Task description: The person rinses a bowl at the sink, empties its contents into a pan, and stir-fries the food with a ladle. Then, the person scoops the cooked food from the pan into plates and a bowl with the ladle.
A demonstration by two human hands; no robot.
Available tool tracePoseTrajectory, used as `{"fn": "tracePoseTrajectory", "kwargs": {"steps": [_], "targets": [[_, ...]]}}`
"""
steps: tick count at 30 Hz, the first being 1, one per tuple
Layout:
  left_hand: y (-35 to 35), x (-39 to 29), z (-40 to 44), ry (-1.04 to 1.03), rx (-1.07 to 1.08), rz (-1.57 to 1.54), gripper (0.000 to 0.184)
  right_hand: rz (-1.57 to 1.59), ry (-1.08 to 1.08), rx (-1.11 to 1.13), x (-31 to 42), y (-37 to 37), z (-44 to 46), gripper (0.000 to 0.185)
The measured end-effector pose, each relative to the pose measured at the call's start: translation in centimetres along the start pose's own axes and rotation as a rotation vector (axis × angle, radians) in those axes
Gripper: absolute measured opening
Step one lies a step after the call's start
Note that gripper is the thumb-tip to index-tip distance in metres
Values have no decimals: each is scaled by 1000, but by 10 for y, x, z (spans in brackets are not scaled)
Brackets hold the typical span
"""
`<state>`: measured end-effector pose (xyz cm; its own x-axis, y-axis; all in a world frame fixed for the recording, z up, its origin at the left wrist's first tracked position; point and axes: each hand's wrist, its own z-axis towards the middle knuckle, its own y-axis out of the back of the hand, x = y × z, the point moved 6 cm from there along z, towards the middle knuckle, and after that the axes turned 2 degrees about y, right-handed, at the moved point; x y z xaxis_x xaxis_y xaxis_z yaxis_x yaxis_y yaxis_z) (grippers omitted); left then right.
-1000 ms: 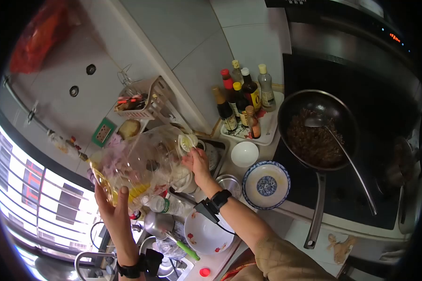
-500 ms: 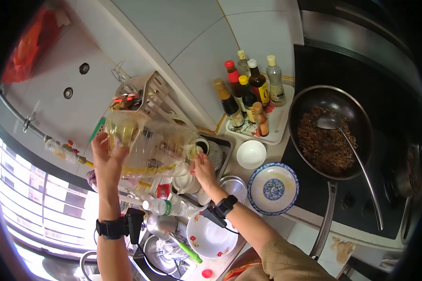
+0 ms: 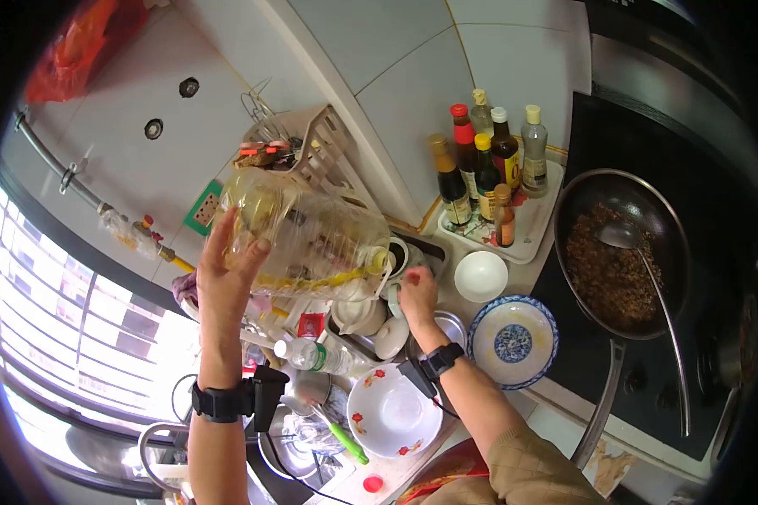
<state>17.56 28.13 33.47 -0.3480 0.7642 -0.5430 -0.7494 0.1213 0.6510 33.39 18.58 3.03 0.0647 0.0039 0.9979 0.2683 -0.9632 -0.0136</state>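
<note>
My left hand (image 3: 227, 265) grips the base end of a large clear plastic oil jug (image 3: 312, 231), which lies tilted on its side in the air. A little yellow oil runs along its lower side, and its open mouth points right. My right hand (image 3: 419, 293) is just beyond the mouth, apart from the jug, with its fingers curled together. Something reddish shows at its fingertips, too small to name. Below the hands are a white teapot (image 3: 358, 317) and a white lid (image 3: 391, 338) on a tray.
A wok (image 3: 585, 278) with browned minced food and a ladle (image 3: 655, 290) stands on the stove. Sauce bottles (image 3: 486, 181) fill a tray behind a white bowl (image 3: 481, 276) and a blue-rimmed plate (image 3: 514, 342). A floral bowl (image 3: 393, 410) and a red cap (image 3: 373, 484) are nearest me.
My right hand has come away from the jug's neck, moving right. The jug's mouth is now uncovered, and oil has gathered near it. The view has shifted slightly left.
</note>
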Motion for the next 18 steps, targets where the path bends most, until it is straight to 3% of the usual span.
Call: {"fn": "tracePoseTrajectory", "kwargs": {"steps": [1, 6, 8, 15, 18], "targets": [[-1, 1, -2, 4, -2, -56, 61, -65, -59, 114, -1, -3, -8, 19], [-1, -9, -14, -60, 3, -32, 61, -207, 80, 67, 4, -3, -32, 21], [-2, -11, -14, -103, -30, -13, 59, -433, 7, 280, -2, -12, -30, 32], [2, 2, -5, -89, -90, 48, 50, -436, 33, 388, -20, -13, -17, 39], [5, 3, -3, -49, -75, 3, 47, -506, 191, 482, -26, -10, -4, 38]]}}
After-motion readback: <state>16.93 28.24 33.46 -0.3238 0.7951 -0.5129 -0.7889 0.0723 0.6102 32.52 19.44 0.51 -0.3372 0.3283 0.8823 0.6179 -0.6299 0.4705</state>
